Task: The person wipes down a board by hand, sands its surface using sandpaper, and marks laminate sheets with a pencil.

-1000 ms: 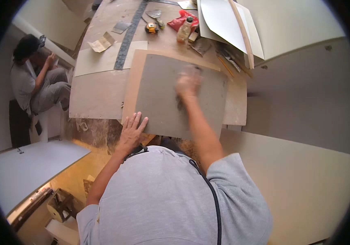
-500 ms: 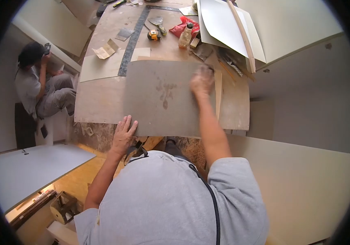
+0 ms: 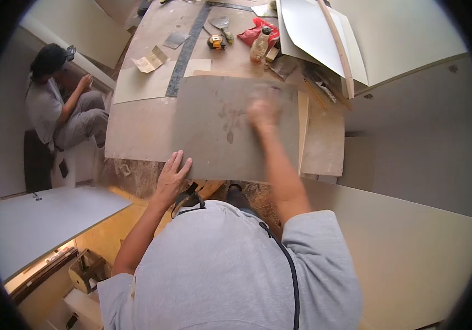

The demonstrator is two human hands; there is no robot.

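Observation:
A grey-brown rectangular sheet (image 3: 219,148) lies flat on the worktable, with darker wet-looking blotches (image 3: 230,118) near its middle. My left hand (image 3: 173,177) rests on the sheet's near left corner, fingers stretched out and holding nothing. Over the sheet's upper right part is my right hand (image 3: 262,113), smeared by motion. Its fingers appear closed round something small with a dark edge, too blurred to name. A pale wooden strip (image 3: 303,126) shows along the sheet's right side.
On the worktable (image 3: 137,135) are a tape measure (image 3: 216,42), a putty knife (image 3: 224,27), a bottle (image 3: 260,45), a red plastic bag (image 3: 252,34), folded sandpaper (image 3: 150,59) and stacked white sheets (image 3: 313,33). A person (image 3: 62,99) sits at left. Large panels (image 3: 406,236) stand at right.
My right hand has moved a little left across the sheet, away from its right edge. My left hand stays at the corner. The seated person's raised hand has come down, and the view has shifted slightly.

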